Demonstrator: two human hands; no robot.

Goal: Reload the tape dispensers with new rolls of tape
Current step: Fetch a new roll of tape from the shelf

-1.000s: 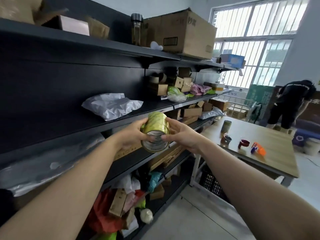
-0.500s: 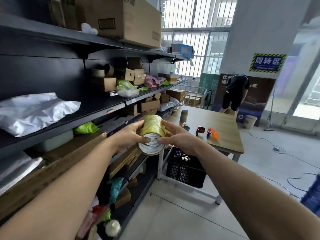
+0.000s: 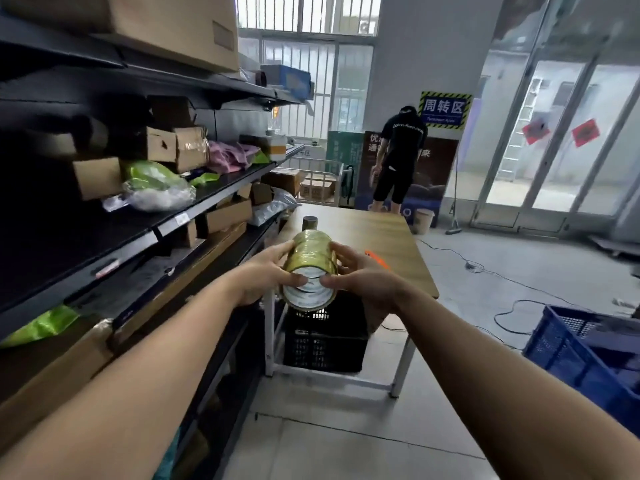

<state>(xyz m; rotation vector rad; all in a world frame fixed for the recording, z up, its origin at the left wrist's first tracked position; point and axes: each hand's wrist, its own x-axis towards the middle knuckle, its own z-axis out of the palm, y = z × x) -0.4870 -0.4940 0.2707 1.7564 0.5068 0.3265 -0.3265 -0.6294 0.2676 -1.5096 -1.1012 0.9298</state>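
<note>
So, early days on this job. Both hands are out front w/ a pack of new tape rolls (image 3: 310,268) between them. The left hand (image 3: 263,275) wraps the left side and the right hand (image 3: 363,278) the right, fingers curled round the stack, thumbs pressed on the near end face. It looks like several clear-yellowish rolls packed end to end, lying roughly level and held in the air. They line up w/ the near end of the worktop (image 3: 374,233) but don't touch it; can't tell if they're over it or just short.

Progress, as I read it: supply is in hand, nothing is loaded yet. An orange thing (image 3: 378,260) peeks out past the right hand on the worktop. It's prob. a dispenser, but it's mostly hidden, so no idea if it's empty. A dark cylinder (image 3: 310,221) stands upright beyond the stack; can't say what it is.

What's left is basically everything: set the pack down, split off a roll, fit it into a dispenser, repeat for the others. No. of dispensers isn't visible.

A black crate (image 3: 323,337) sits under the worktop, and shelves (image 3: 194,209) w/ boxes run along the left.
</note>
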